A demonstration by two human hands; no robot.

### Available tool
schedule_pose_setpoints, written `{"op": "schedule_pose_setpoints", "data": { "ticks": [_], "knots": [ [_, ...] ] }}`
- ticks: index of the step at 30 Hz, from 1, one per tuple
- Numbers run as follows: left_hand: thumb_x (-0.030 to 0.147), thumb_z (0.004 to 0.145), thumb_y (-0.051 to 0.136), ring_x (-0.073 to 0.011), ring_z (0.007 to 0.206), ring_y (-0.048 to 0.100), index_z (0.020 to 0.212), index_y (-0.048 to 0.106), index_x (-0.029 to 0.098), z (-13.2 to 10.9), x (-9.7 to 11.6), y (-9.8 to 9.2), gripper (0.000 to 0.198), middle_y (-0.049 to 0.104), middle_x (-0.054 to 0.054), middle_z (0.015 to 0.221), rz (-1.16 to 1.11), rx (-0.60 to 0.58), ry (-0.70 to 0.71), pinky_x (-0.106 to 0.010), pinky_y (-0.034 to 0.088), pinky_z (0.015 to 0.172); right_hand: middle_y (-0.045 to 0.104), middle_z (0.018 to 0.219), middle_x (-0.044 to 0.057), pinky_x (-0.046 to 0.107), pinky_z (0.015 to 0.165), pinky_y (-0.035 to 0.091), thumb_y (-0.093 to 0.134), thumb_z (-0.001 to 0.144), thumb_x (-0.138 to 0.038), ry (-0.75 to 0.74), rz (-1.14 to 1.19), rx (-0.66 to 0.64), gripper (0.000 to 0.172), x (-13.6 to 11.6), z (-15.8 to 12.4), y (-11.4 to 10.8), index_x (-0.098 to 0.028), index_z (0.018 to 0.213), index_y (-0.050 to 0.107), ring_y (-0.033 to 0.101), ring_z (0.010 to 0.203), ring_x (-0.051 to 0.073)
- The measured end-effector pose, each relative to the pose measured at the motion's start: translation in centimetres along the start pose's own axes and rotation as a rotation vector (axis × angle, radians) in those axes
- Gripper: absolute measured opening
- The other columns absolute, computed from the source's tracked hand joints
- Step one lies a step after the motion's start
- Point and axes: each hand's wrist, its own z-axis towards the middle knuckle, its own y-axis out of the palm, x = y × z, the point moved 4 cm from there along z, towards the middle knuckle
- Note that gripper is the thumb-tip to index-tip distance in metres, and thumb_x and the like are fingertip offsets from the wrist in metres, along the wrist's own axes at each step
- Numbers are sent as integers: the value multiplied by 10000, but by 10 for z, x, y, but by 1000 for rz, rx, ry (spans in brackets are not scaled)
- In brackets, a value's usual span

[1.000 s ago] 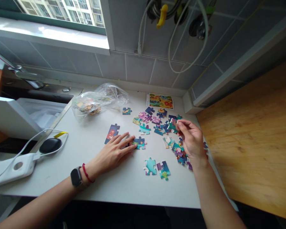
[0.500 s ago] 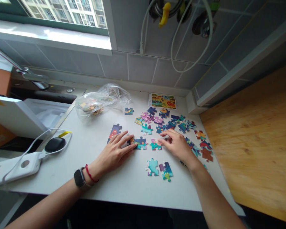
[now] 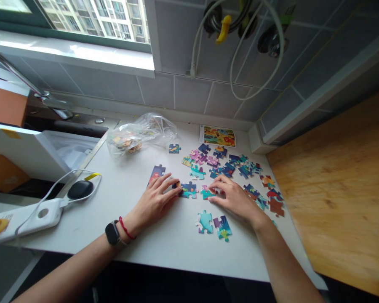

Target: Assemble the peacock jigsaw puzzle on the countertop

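My left hand [image 3: 154, 198] lies flat on the white countertop [image 3: 164, 240], its fingertips touching the left end of a row of joined blue-and-teal jigsaw pieces [image 3: 188, 190]. My right hand [image 3: 235, 201] curls its fingertips around a teal-and-pink jigsaw piece [image 3: 207, 192], close to that row. Part of this piece is hidden under my fingers. Between my hands, a small gap of countertop shows. Several loose pieces [image 3: 227, 166] spread above and to the right of my right hand. Two larger teal pieces [image 3: 204, 222] lie below it.
A printed picture card [image 3: 217, 136] and a clear plastic bag of pieces [image 3: 135, 139] lie at the back. A white charger with its cable [image 3: 38, 216] sits left, near a white box [image 3: 22, 153]. A wooden board [image 3: 331, 193] lies beyond the right edge.
My right hand has closed around the teal-and-pink piece and brought it nearer the joined row. My left hand has stayed in place. The whole view has shifted slightly.
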Motion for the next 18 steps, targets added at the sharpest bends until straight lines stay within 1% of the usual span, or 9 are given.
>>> {"op": "schedule_pose_setpoints", "data": {
  "ticks": [2,6,7,8,10,13,16,18],
  "knots": [
    [223,1058,568,-323,1472,483,1335,685,253,0,0,0,302,644,-89,1448,-12,15,-10,-547,475,1165,715,1141,56,359,806,570,764,929,-373,-21,34,23,178,2,1,-6,-263,1067,783,672,794,185],
    [273,1063,576,-321,1467,485,1307,685,246,0,-1,0,268,647,-88,1433,-48,42,-15,-552,476,1168,749,1111,72,375,838,574,710,963,-442,-19,14,200,219,7,-3,-27,-254,1048,783,701,894,229],
    [279,1063,578,-320,1468,485,1303,685,246,0,-1,1,265,645,-90,1433,-57,44,-16,-550,477,1169,751,1102,72,379,852,572,712,961,-439,-12,-16,212,213,8,-5,-30,-254,1039,783,706,915,237],
    [281,1062,579,-319,1469,485,1299,686,247,1,-1,1,262,645,-91,1432,-64,46,-18,-548,479,1168,749,1097,70,383,863,570,719,956,-429,-7,-50,198,201,7,-6,-30,-255,1035,781,708,922,240],
    [277,1061,577,-319,1465,490,1293,687,244,1,-2,1,259,646,-93,1426,-74,52,-15,-542,484,1166,740,1113,64,386,875,564,734,945,-397,4,-124,127,184,2,-10,-26,-259,1059,775,710,910,236],
    [248,1064,557,-325,1456,498,1278,692,235,1,-2,0,254,654,-94,1405,-84,61,7,-541,490,1161,720,1162,68,389,873,558,751,932,-371,53,-255,48,232,-10,-13,-11,-265,1138,750,715,949,251],
    [209,1058,543,-326,1443,510,1243,705,232,0,-1,1,246,661,-93,1386,-97,56,36,-536,499,1147,705,1148,89,400,848,551,774,915,-450,139,-415,41,313,-25,-10,4,-251,1150,721,713,1019,302],
    [178,1042,548,-325,1439,513,1231,706,232,-1,-1,2,251,661,-93,1381,-103,54,46,-534,500,1140,697,1160,105,399,826,542,776,903,-515,213,-504,58,386,-32,-7,12,-242,1165,698,716,1016,318]
  ]
}}
